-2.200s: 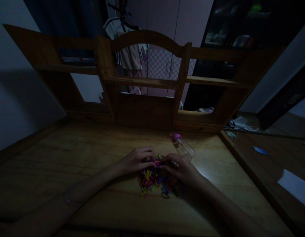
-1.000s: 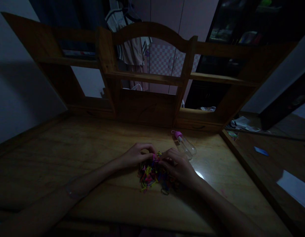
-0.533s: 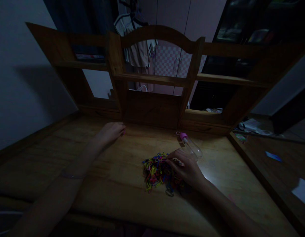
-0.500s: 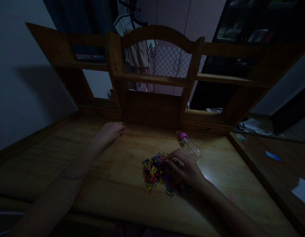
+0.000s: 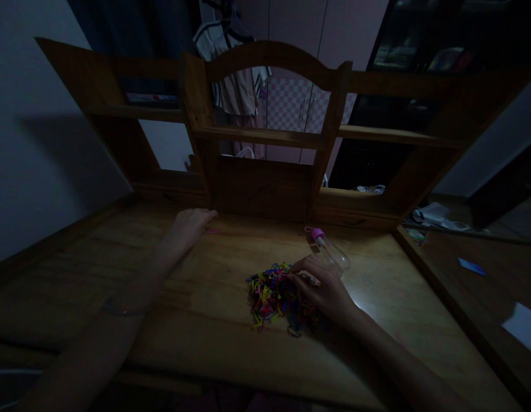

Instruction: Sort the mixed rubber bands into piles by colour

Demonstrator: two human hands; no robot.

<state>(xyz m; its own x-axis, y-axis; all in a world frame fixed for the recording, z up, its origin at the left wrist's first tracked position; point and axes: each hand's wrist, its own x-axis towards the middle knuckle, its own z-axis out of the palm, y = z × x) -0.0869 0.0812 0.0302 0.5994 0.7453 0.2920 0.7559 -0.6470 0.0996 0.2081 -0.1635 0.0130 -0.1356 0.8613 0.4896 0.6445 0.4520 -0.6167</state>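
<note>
A heap of small colourful rubber bands (image 5: 269, 296) lies in the middle of the wooden desk (image 5: 214, 320). My right hand (image 5: 324, 290) rests on the heap's right side, its fingers bunched together at the bands; what they pinch is too small to see. My left hand (image 5: 189, 223) is stretched out to the far left part of the desk near the shelf unit, fingers loosely extended. A tiny pink band (image 5: 213, 232) lies on the wood just beside its fingertips. A clear bottle with a pink cap (image 5: 329, 252) lies behind my right hand.
A wooden shelf unit (image 5: 265, 137) stands along the desk's back edge. A wall closes the left side. To the right the floor holds scattered papers (image 5: 520, 327) and a blue card (image 5: 470, 266). The room is dim.
My left hand left the heap and reached to the far left of the desk. A pink band now lies beside its fingertips. My right hand stayed on the heap.
</note>
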